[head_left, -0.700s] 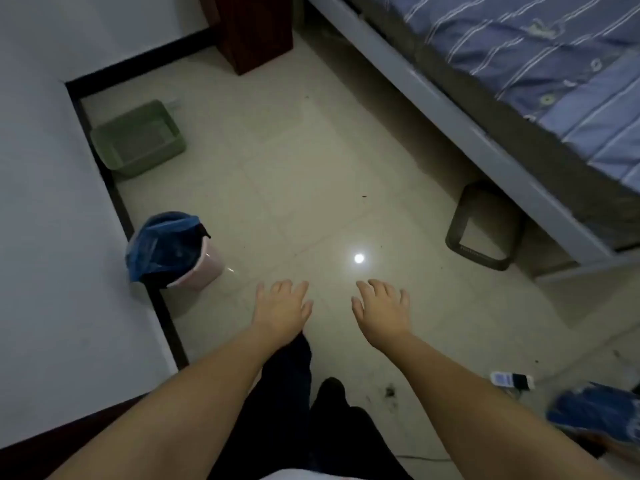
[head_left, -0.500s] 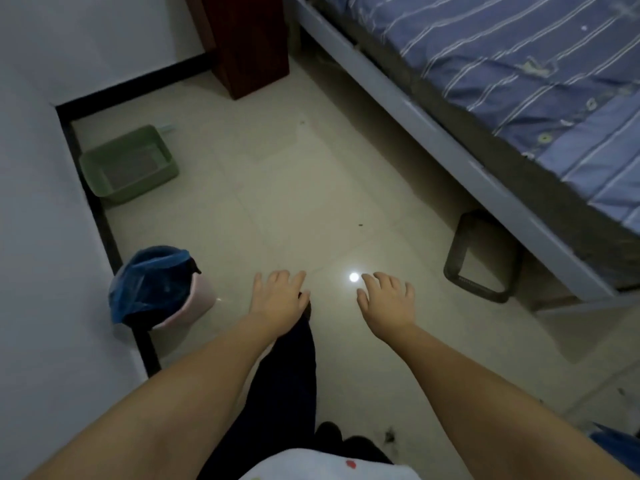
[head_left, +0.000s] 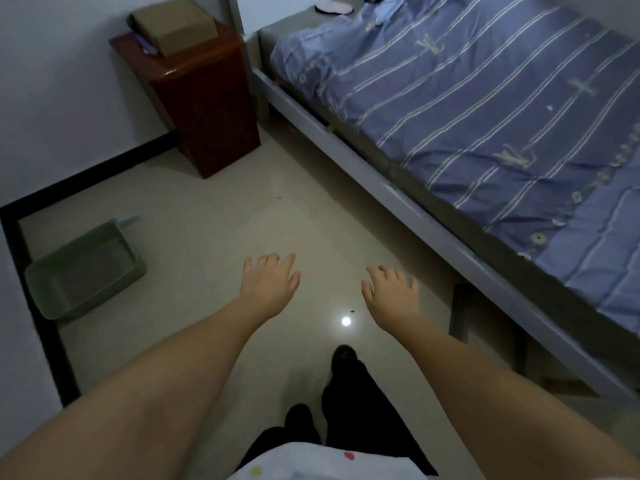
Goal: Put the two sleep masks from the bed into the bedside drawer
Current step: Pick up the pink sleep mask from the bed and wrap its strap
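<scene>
— head view, from the left: what's there?
— a green plastic basket [head_left: 85, 270] on the pale tiled floor [head_left: 207, 216] by the wall, then a dark red wooden bedside cabinet [head_left: 204, 95] with a brown cardboard box [head_left: 173, 26] on top; its drawer isn't visible.
— the hands?
— left hand [head_left: 270, 285] and right hand [head_left: 391, 296] hover over the floor, each grip spread wide, holding nothing.
— and the masks?
— one dark sleep mask with a pale edge [head_left: 334, 8] lies at the head of the blue striped bed [head_left: 485, 116]; the second, i cannot tell.
</scene>
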Action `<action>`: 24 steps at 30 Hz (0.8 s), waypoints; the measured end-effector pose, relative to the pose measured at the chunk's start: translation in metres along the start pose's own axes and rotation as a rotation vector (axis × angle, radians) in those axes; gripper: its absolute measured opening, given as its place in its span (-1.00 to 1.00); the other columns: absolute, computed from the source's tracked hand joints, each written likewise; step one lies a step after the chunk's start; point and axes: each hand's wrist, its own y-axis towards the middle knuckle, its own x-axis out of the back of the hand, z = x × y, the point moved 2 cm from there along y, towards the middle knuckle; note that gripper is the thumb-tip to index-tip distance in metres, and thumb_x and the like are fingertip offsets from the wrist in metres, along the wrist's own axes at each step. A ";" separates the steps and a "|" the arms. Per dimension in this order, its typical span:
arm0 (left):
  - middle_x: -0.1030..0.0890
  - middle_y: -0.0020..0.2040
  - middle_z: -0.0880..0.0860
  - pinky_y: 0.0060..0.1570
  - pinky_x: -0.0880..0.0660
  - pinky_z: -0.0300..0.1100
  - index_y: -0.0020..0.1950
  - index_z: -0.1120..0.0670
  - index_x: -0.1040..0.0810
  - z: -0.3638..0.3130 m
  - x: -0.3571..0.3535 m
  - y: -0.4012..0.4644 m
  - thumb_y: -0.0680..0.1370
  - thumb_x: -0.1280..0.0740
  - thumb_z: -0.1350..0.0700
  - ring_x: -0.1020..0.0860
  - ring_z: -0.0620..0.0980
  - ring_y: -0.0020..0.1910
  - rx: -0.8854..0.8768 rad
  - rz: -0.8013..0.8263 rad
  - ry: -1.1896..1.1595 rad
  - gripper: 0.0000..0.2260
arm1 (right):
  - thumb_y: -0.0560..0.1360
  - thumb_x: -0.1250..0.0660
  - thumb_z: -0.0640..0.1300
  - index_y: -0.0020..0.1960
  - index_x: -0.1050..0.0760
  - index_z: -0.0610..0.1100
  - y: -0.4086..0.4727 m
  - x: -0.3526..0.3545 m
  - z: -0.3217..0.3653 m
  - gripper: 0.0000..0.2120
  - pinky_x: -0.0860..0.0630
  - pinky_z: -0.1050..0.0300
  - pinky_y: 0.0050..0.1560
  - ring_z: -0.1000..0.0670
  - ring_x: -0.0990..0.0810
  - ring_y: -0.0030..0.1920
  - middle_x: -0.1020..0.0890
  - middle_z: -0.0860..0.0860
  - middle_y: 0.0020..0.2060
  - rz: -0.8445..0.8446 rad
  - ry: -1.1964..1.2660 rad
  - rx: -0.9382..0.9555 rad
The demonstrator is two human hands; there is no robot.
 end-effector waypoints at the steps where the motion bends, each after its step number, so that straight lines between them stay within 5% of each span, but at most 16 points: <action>1: -0.46 0.32 0.15 0.37 -0.17 0.16 0.43 -0.02 -0.25 -0.001 0.009 0.024 0.59 -0.04 -0.10 -0.40 0.14 0.31 -0.008 -0.007 0.006 -0.58 | 0.60 0.00 0.03 0.37 -0.31 -0.03 0.025 0.010 -0.001 -0.61 -0.14 -0.18 0.39 -0.11 -0.34 0.36 -0.39 -0.06 0.38 -0.012 -0.002 0.000; 17: -0.56 0.17 0.13 0.19 -0.31 0.06 0.35 0.00 -0.36 0.026 0.170 0.403 0.58 -0.09 -0.06 -0.49 0.14 0.15 0.111 -0.175 -0.093 -0.63 | 0.60 -0.02 0.06 0.36 -0.33 -0.02 0.437 0.189 0.020 -0.61 -0.18 -0.17 0.38 -0.12 -0.35 0.35 -0.41 -0.06 0.36 -0.051 -0.093 0.115; 24: -0.50 0.27 0.12 0.39 -0.19 0.17 0.44 0.00 -0.24 0.079 0.233 0.563 0.59 -0.06 -0.07 -0.43 0.11 0.28 0.088 -0.183 -0.086 -0.58 | 0.60 -0.01 0.05 0.31 -0.34 -0.02 0.601 0.222 0.076 -0.65 -0.19 -0.19 0.37 -0.13 -0.36 0.32 -0.42 -0.06 0.34 -0.054 -0.040 0.099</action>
